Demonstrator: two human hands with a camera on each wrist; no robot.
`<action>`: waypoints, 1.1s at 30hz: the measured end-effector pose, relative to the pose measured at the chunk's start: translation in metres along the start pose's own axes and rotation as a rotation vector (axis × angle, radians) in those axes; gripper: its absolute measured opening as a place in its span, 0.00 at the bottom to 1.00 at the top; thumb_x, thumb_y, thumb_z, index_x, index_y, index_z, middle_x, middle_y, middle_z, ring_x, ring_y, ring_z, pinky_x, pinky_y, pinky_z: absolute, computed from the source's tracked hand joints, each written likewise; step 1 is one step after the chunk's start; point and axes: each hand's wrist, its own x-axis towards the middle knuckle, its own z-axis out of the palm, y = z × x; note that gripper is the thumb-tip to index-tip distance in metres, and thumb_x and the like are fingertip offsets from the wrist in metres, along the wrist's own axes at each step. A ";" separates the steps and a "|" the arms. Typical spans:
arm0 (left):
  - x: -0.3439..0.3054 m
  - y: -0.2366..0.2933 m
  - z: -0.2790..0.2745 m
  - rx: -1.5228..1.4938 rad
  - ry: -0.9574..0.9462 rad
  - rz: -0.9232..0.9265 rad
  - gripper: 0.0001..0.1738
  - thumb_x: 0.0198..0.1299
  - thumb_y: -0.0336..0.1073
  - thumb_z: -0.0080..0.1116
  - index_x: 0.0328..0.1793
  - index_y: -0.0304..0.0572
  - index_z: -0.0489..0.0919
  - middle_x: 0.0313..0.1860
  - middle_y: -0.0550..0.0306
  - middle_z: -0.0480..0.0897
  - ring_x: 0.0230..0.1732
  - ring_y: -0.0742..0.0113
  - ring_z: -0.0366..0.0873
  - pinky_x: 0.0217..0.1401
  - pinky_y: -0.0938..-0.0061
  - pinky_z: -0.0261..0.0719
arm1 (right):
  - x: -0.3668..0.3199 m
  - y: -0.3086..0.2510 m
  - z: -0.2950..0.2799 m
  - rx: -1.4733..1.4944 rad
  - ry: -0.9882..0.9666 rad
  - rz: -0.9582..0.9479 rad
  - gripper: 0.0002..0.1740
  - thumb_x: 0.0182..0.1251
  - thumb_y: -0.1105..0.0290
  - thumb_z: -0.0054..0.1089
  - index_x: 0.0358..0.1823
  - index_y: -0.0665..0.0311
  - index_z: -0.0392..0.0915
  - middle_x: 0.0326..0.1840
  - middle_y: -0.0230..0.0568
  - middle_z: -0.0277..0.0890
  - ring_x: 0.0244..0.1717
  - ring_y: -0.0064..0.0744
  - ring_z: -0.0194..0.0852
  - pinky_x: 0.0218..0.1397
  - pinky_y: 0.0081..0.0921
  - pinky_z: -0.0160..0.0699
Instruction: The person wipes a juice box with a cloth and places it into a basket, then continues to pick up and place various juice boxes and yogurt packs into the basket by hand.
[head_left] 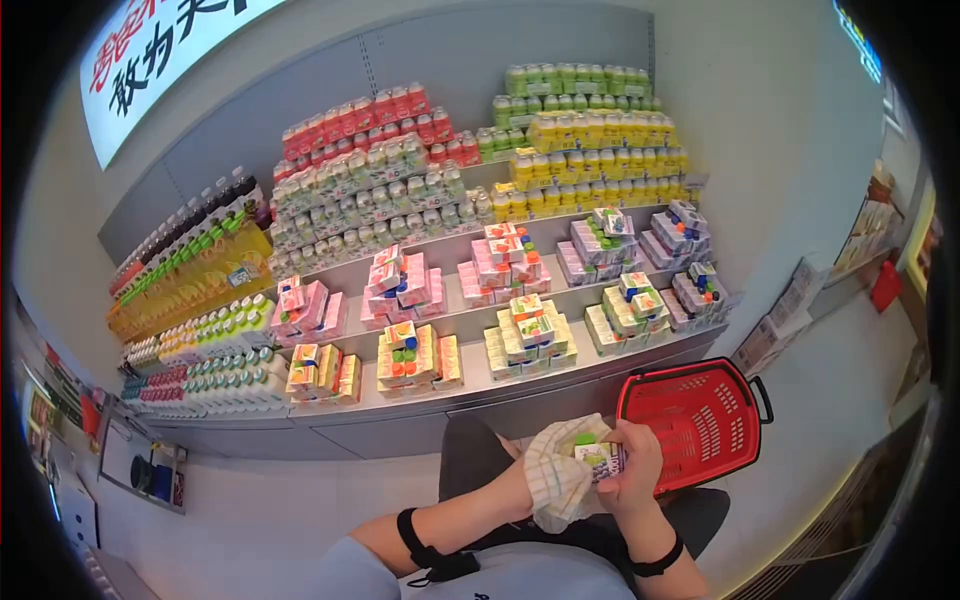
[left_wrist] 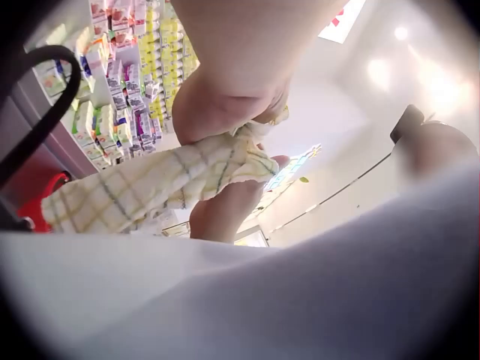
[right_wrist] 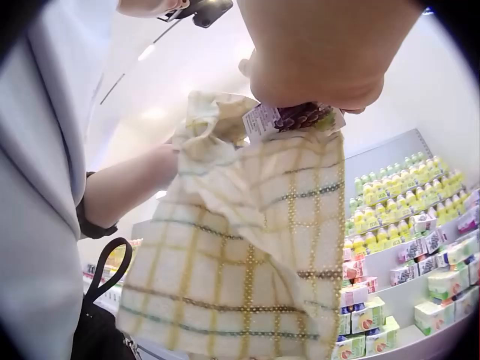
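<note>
Pale shop floor [head_left: 280, 520] lies under you, and your two hands meet low in front of your body. Your right hand [head_left: 632, 470] has its fingers curled round a small carton [head_left: 598, 458] with a green top and a purple print, held upright just in front of your chest. Your left hand [left_wrist: 225, 97] grips a checked cloth [head_left: 556, 480] bunched against the carton's left side. From the head view the cloth wraps that hand completely and covers part of the carton. From the right wrist it hangs as a wide sheet below the carton and blocks much of the shelving behind.

Just past your right hand a red basket [head_left: 680, 372] sits on the floor, its black handle folded to the far side. It stands close against the lowest of the shelves [head_left: 480, 385].

Those shelves rise in steps, carrying stacks [head_left: 528, 335] of small drink packs in orange, pink, green and purple. Bottles [head_left: 200, 270] line the left end, and multipacks fill the top rows. A lit sign [head_left: 160, 50] hangs above on the left.
</note>
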 end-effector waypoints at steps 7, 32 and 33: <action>0.020 -0.003 0.023 -0.092 0.065 -0.103 0.24 0.69 0.30 0.57 0.70 0.39 0.70 0.63 0.52 0.78 0.61 0.60 0.80 0.61 0.66 0.82 | -0.005 -0.018 -0.008 -0.167 -0.046 -0.069 0.44 0.64 0.30 0.49 0.60 0.65 0.73 0.45 0.42 0.79 0.45 0.45 0.77 0.46 0.39 0.73; 0.023 -0.011 0.039 -0.167 0.089 -0.112 0.28 0.69 0.35 0.60 0.73 0.41 0.66 0.63 0.52 0.77 0.61 0.63 0.78 0.61 0.69 0.81 | 0.002 -0.008 -0.016 -0.199 0.067 -0.224 0.45 0.57 0.29 0.54 0.59 0.62 0.75 0.40 0.35 0.74 0.42 0.38 0.73 0.43 0.33 0.66; 0.028 -0.010 0.042 -0.125 0.078 -0.086 0.29 0.69 0.35 0.60 0.73 0.41 0.65 0.64 0.51 0.76 0.62 0.63 0.78 0.62 0.68 0.80 | 0.006 -0.003 -0.019 -0.197 0.036 -0.225 0.44 0.57 0.29 0.54 0.59 0.62 0.75 0.40 0.35 0.74 0.42 0.38 0.73 0.43 0.33 0.66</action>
